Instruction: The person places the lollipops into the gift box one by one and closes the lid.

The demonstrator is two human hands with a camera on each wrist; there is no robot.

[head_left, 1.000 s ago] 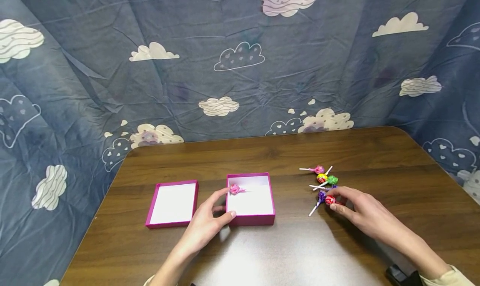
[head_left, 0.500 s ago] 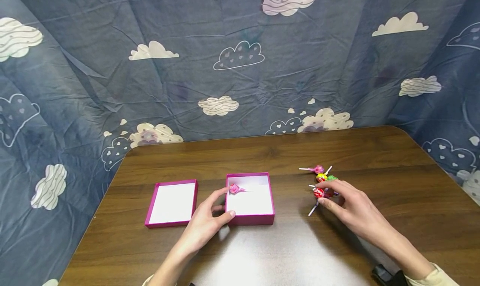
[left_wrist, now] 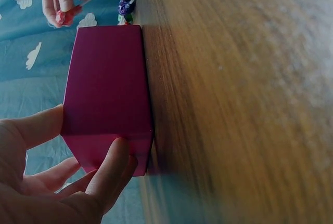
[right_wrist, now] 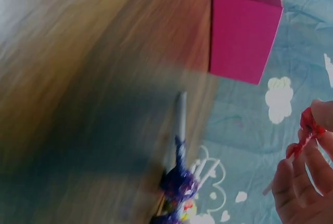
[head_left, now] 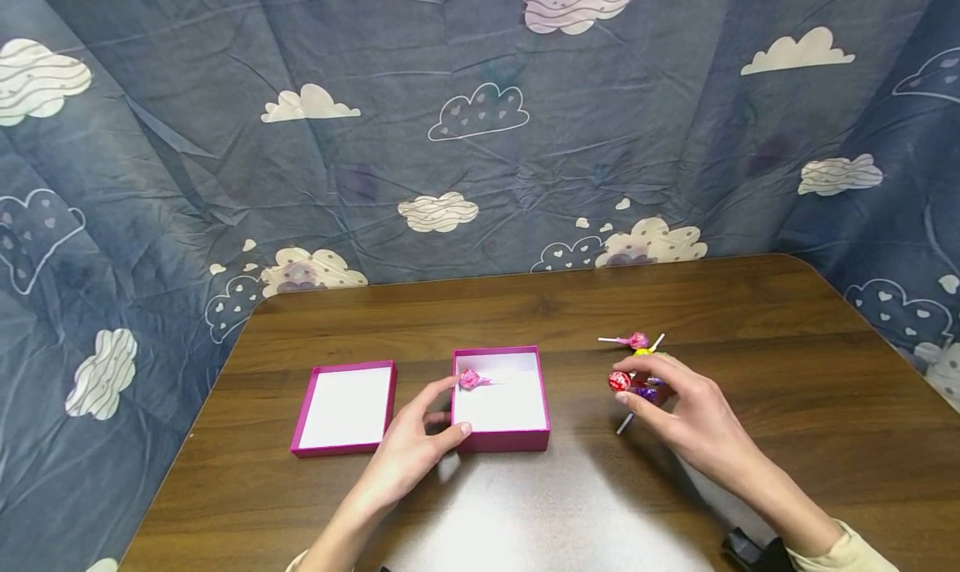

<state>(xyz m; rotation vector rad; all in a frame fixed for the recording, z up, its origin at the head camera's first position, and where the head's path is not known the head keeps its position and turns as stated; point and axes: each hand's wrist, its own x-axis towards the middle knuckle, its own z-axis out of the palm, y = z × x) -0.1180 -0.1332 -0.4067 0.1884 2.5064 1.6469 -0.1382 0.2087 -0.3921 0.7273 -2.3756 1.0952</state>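
Observation:
My right hand [head_left: 697, 413] pinches a red-wrapped lollipop [head_left: 619, 381] by its candy head between thumb and fingers, raised over the table beside a small pile. In the right wrist view the lollipop's red wrapper [right_wrist: 308, 122] shows at the fingertips. My left hand [head_left: 408, 457] holds the magenta box [head_left: 502, 442] at its left side, thumb at the front corner and index finger at the rim. The left wrist view shows these fingers on the box wall [left_wrist: 104, 78]. Inside the white-lined box lies one pink lollipop [head_left: 470, 378].
Beneath and behind my right hand lie a purple lollipop [head_left: 647, 393], a yellow one [head_left: 643, 352] and a pink one [head_left: 637, 340]; the hand hides part of the pile. Left of the box lies its magenta-edged lid [head_left: 348, 405], white inside up. A cloud-patterned cloth [head_left: 450, 163] hangs behind the table.
My right hand has lifted the red lollipop off the pile and carried it left, toward the box. My left hand and the box have stayed in place.

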